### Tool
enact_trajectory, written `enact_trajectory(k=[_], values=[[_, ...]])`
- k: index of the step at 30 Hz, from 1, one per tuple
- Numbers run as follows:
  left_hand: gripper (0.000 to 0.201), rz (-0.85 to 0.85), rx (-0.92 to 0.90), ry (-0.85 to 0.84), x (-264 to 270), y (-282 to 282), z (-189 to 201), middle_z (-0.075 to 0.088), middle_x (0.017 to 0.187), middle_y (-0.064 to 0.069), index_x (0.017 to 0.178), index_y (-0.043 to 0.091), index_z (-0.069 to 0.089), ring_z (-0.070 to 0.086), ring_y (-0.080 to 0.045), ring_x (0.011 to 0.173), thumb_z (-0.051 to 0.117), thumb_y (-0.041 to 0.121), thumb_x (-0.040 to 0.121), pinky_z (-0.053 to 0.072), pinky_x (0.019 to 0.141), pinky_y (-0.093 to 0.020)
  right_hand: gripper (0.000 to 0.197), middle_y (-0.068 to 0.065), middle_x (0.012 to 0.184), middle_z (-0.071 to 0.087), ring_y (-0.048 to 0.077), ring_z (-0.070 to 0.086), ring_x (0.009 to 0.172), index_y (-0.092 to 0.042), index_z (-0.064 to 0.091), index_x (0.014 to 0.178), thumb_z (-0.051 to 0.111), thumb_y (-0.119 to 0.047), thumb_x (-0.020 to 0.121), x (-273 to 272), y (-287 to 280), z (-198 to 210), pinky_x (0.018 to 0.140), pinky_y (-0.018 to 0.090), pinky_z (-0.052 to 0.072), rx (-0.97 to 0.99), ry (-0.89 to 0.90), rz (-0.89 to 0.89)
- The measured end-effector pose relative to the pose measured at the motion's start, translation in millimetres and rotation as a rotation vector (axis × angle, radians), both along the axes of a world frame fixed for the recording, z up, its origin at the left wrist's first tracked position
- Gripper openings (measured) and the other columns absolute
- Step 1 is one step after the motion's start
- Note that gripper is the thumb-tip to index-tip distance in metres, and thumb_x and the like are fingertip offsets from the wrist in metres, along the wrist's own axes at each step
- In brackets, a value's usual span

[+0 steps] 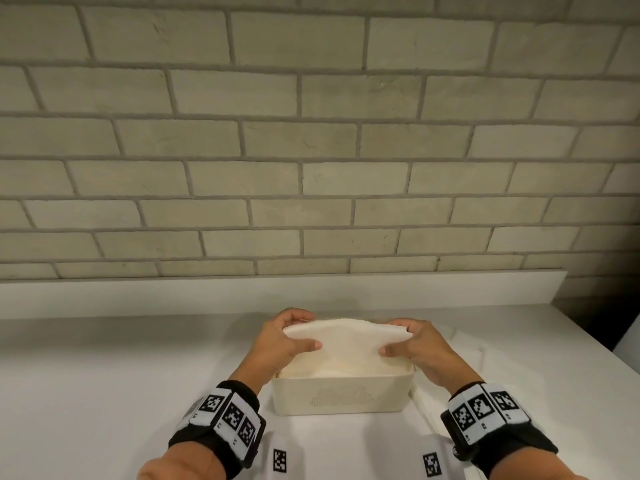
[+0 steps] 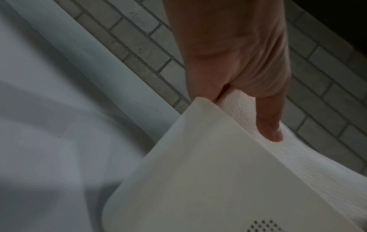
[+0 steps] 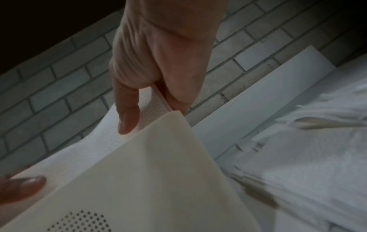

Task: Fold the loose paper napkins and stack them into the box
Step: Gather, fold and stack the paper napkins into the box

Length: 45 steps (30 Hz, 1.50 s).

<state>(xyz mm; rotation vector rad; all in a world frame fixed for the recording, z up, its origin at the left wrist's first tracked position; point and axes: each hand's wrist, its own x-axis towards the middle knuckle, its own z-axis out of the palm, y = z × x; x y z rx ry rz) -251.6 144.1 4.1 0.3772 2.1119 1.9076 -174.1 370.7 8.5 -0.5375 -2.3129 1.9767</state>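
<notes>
In the head view the left hand point(image 1: 277, 344) sits just left of centre in the lower half of the frame, gripping the left end of a folded stack of napkins point(image 1: 346, 344), thumb on top and fingers curled under. The left wrist view shows that thumb pressed on the textured paper just inside the corner of the box point(image 2: 198, 180). The stack bows upward in the middle, held over the open top of the cream box point(image 1: 341, 393), which stands on the white bench point(image 1: 104, 375) at lower centre, a dotted pattern on its near wall. The right hand point(image 1: 420, 348) grips the right end of the stack the same way. In the right wrist view loose napkins point(image 3: 309, 157) lie on the bench at the right of the frame, beside the box. A brick wall point(image 1: 311, 133) fills the upper frame
</notes>
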Motion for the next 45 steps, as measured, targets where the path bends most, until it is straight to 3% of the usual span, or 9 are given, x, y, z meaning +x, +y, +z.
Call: enact_trajectory(k=[7,14,17,19,23,30,39,42,45], values=[[0.031,0.005,-0.002,-0.023,-3.7,-4.3,-1.2,0.063,0.084,0.002,0.08,0.018,0.065,0.061,-0.015,0.073,0.079,-0.006,0.065,0.053,0.061,-0.022,0.048,0.0,0.1,0.062,0.018,0.061,0.085,-0.026,0.064,0.089,0.075,0.013,0.065,1.6,-3.8,5.7,0.067,0.027,0.054,0.05,0.026,0.057],[0.027,0.016,-0.041,-0.029,-6.4,-5.8,-0.2,0.065,0.088,-0.001,0.08,0.017,0.066,0.063,-0.017,0.073,0.077,-0.005,0.069,0.051,0.057,-0.022,0.04,-0.006,0.121,0.061,0.014,0.055,0.111,-0.046,0.062,0.102,0.072,-0.013,0.08,-2.0,-9.1,14.1,0.089,0.021,0.044,0.16,0.101,0.092],[0.027,0.027,-0.034,-0.037,-6.6,-9.2,-0.3,0.065,0.09,-0.001,0.079,0.018,0.066,0.063,-0.018,0.075,0.077,-0.005,0.069,0.052,0.062,-0.026,0.048,-0.008,0.138,0.051,0.015,0.045,0.128,-0.038,0.055,0.128,0.067,-0.018,0.086,-0.8,-5.7,12.8,0.099,0.02,0.036,0.36,0.004,0.123],[0.031,0.009,-0.074,-0.03,-6.3,-9.8,-0.6,0.064,0.094,-0.001,0.082,0.022,0.065,0.062,-0.018,0.077,0.077,-0.004,0.069,0.053,0.065,-0.028,0.055,-0.008,0.143,0.046,0.018,0.04,0.132,-0.038,0.042,0.138,0.062,-0.022,0.089,1.5,-7.4,15.1,0.089,0.019,0.044,0.501,-0.057,0.153],[0.037,-0.036,-0.168,0.015,-5.8,-7.3,1.0,0.063,0.095,0.003,0.086,0.028,0.062,0.061,-0.016,0.08,0.076,-0.002,0.071,0.053,0.066,-0.025,0.057,-0.007,0.138,0.05,0.013,0.051,0.106,-0.037,0.048,0.134,0.066,-0.014,0.085,1.8,-10.6,16.5,0.06,0.015,0.048,0.579,-0.095,0.174],[0.026,-0.028,-0.151,0.008,-6.9,-13.0,7.1,0.066,0.083,0.002,0.076,0.022,0.067,0.062,-0.02,0.077,0.079,0.0,0.069,0.053,0.074,-0.034,0.022,-0.003,0.089,0.066,0.018,0.062,0.088,-0.025,0.069,0.079,0.074,-0.003,0.074,0.6,2.2,18.9,0.072,0.024,0.053,0.4,-0.029,0.024],[0.027,-0.066,-0.337,0.033,-3.0,-14.5,4.8,0.07,0.095,-0.001,0.081,0.028,0.069,0.065,-0.02,0.087,0.077,0.004,0.071,0.056,0.08,-0.04,0.04,-0.004,0.096,0.065,0.014,0.063,0.087,-0.034,0.066,0.088,0.077,-0.001,0.069,4.4,1.6,13.0,0.08,0.031,0.057,0.401,-0.143,0.144],[0.027,-0.082,-0.421,0.035,-2.8,-12.3,7.7,0.068,0.098,-0.002,0.086,0.03,0.065,0.065,-0.019,0.087,0.076,0.008,0.075,0.057,0.082,-0.039,0.038,-0.005,0.094,0.062,0.012,0.06,0.083,-0.03,0.061,0.097,0.073,-0.003,0.074,2.6,0.4,15.3,0.072,0.024,0.054,0.453,-0.188,0.159],[0.03,-0.046,-0.398,0.032,-6.1,-13.2,12.4,0.066,0.098,-0.003,0.097,0.025,0.06,0.062,-0.013,0.08,0.075,0.009,0.076,0.056,0.076,-0.032,0.039,0.004,0.1,0.067,0.02,0.064,0.09,-0.019,0.061,0.111,0.072,-0.005,0.076,-2.6,5.5,17.4,0.081,0.032,0.055,0.432,-0.114,0.049]])
